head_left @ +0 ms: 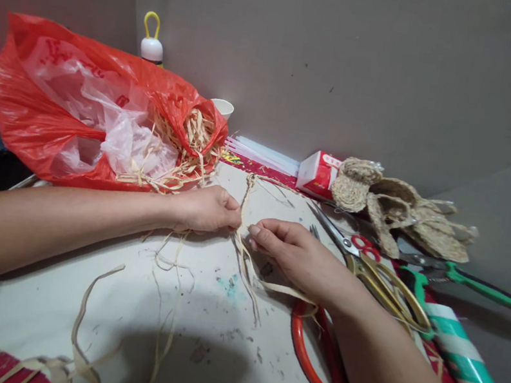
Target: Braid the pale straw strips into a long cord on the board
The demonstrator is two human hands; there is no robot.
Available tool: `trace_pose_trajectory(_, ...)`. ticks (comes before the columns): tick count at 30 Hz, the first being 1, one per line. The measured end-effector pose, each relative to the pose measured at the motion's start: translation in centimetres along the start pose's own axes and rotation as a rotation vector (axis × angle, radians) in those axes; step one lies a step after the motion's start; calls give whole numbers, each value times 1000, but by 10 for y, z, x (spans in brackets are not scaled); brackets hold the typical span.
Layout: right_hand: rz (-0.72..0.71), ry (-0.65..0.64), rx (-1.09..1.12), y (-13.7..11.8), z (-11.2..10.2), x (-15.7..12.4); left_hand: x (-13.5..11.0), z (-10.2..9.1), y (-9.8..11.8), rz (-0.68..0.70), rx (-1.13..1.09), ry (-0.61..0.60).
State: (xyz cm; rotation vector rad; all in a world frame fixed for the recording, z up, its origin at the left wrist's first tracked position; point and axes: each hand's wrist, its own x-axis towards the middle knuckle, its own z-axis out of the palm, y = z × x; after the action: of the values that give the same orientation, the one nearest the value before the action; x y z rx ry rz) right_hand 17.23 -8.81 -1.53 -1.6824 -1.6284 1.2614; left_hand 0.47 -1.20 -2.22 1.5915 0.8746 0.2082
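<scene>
Mid-frame, the left hand (207, 208) and right hand (296, 255) both pinch the straw strands (245, 216) with closed fingers, seemingly mid-twist; next calls for steady tension.

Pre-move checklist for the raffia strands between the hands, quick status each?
1. Left hand pinching the raffia strands: ok.
2. Right hand pinching the same strands: ok.
3. Far end of the strands lying free on the white table: ok.
4. Scissors clear of both hands: ok.
5. More raffia within reach in the red bag: ok.
6. Twist or knot tightness: cannot tell.
</scene>
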Motion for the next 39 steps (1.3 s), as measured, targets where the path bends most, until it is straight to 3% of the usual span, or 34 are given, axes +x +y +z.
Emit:
trace_pose_trajectory(5, 36, -69, 192, -4, 13, -5, 1, 2, -2, 13, -62, 4)
trace_pose_trajectory(16, -53, 197, -421, -14, 42, -6, 0, -1, 0, -79, -368, -104)
trace_pose_trajectory(21, -13, 229, -666, -15, 44, -6, -1, 0, -1, -86, -440, -106)
trace_pose_trajectory(34, -5, 230, -796, -12, 45, -5, -4, 4, -4, -45, -485, -130)
trace_pose_trajectory(39, -29, 209, -889, -16, 49, -8, -6, 8, -2, 1, -433, -58)
